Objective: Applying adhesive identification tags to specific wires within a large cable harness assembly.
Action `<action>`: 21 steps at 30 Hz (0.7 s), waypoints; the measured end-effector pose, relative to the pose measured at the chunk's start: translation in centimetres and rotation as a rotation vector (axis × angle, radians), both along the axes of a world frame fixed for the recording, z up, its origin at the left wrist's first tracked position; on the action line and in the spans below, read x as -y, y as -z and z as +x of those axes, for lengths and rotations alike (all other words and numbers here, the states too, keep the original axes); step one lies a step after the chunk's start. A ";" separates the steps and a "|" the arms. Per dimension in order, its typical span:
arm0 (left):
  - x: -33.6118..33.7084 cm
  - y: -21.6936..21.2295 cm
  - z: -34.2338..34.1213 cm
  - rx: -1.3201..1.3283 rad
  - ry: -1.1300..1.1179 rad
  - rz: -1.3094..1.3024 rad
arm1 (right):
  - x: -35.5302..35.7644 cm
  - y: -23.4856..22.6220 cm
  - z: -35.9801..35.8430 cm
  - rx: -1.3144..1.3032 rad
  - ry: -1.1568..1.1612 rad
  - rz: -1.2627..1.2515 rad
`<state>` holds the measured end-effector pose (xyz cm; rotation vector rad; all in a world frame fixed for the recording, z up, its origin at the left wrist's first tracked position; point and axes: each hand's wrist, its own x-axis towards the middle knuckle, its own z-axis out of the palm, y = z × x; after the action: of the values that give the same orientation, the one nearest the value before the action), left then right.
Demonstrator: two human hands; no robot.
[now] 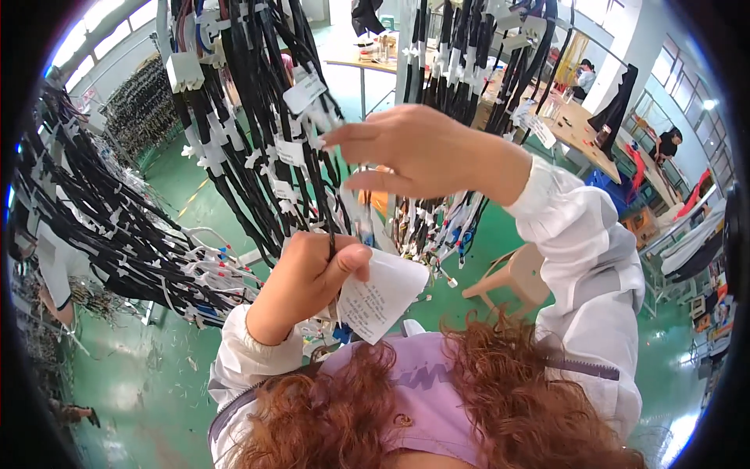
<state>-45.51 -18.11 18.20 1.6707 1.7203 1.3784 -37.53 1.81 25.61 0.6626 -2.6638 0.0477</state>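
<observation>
My left hand (312,273) is closed around a thin black cable (326,205) that hangs from above, and it also pins a white printed paper label (383,297) under its thumb. Higher up, my right hand (422,148) reaches left into the hanging black wire harnesses (258,94). Its fingers are apart. The index fingertip touches a small white tag (305,92) region on the cables, with the thumb just below. Nothing is clearly gripped in it. Both arms wear white sleeves (586,250).
More black harness bundles with white tags hang on a rack at the left (101,219) and at the back (469,70). A beige plastic stool (512,273) stands on the green floor (156,375). Work tables (578,125) with people stand at the back right.
</observation>
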 end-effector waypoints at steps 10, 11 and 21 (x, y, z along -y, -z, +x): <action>-4.3 -3.0 4.9 -0.305 0.051 -0.050 | -5.7 -1.0 -1.8 -0.168 0.417 0.041; -4.9 -3.1 5.3 -0.371 0.042 -0.043 | -5.7 -1.4 -2.2 -0.088 0.441 0.016; -1.8 -3.9 4.0 -0.190 0.185 -0.025 | -1.7 -0.8 1.9 -0.198 -0.163 0.409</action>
<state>-41.47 -16.28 22.09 1.9460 1.6240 1.1425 -35.64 3.55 26.39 0.9558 -2.4389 -0.5037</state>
